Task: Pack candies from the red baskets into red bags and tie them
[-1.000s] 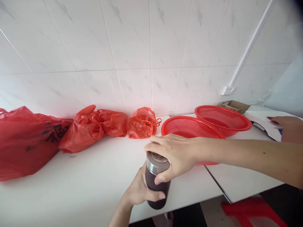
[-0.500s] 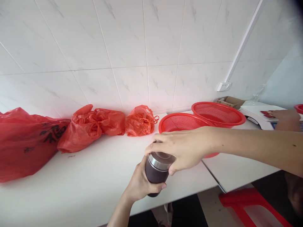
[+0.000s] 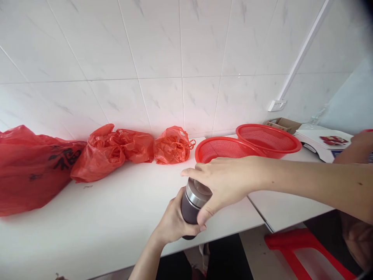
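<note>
A dark thermos bottle (image 3: 188,212) with a silver lid (image 3: 194,193) is tilted above the near edge of the white table. My left hand (image 3: 171,222) is wrapped round its body, with the thumb across the front. Over the top of the lid reaches my right hand (image 3: 225,181). Its index finger is stretched out past the lid's far side, and its thumb is spread low beside the bottle's body, near my left thumb. The other fingers of that hand are partly hidden behind the lid.
Several red plastic bags (image 3: 171,146) lie along the wall at the left. Two red mesh baskets (image 3: 268,138) stand beyond my right arm. A white scale (image 3: 316,142) is farther right, with another person's hand (image 3: 357,146) near it. A red stool (image 3: 303,243) stands below.
My right hand has loosened from round the lid: its index finger has lifted and straightened, and its thumb has moved lower. The other person's hand has drawn back right from the scale.
</note>
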A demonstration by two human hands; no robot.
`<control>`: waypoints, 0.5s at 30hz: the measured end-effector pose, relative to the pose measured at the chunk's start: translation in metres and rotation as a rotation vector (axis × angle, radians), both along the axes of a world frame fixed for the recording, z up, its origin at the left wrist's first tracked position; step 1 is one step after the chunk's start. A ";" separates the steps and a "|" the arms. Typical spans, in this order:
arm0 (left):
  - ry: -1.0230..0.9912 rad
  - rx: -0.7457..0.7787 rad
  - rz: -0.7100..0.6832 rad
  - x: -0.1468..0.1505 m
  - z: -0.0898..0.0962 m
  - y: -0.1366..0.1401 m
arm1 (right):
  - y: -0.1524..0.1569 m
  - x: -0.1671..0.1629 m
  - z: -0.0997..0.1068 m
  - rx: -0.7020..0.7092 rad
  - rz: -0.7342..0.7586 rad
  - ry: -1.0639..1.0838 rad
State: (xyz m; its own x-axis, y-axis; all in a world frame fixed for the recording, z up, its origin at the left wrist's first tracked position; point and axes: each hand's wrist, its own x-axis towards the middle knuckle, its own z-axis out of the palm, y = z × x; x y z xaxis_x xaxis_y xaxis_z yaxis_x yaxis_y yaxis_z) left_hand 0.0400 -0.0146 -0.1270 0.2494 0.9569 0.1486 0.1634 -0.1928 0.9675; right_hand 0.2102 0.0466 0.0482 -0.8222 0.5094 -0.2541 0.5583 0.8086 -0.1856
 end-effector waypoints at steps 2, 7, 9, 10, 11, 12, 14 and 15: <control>-0.007 -0.008 -0.006 0.000 -0.001 -0.001 | 0.000 -0.001 -0.003 0.013 0.012 -0.012; -0.095 -0.005 -0.093 -0.001 0.005 -0.002 | 0.004 0.006 -0.001 -0.090 0.193 0.107; -0.117 0.002 -0.132 -0.003 0.008 -0.002 | 0.005 0.011 0.002 -0.151 0.247 0.161; -0.127 0.004 -0.156 -0.004 0.009 -0.001 | 0.006 0.012 0.005 -0.181 0.273 0.174; -0.140 0.005 -0.183 -0.004 0.010 -0.001 | 0.006 0.014 0.007 -0.210 0.294 0.184; -0.154 0.005 -0.206 -0.005 0.011 -0.001 | 0.006 0.016 0.009 -0.234 0.306 0.198; -0.180 0.009 -0.224 -0.005 0.011 -0.002 | 0.007 0.020 0.013 -0.275 0.298 0.265; -0.186 0.014 -0.214 -0.004 0.011 -0.003 | 0.008 0.023 0.013 -0.299 0.273 0.319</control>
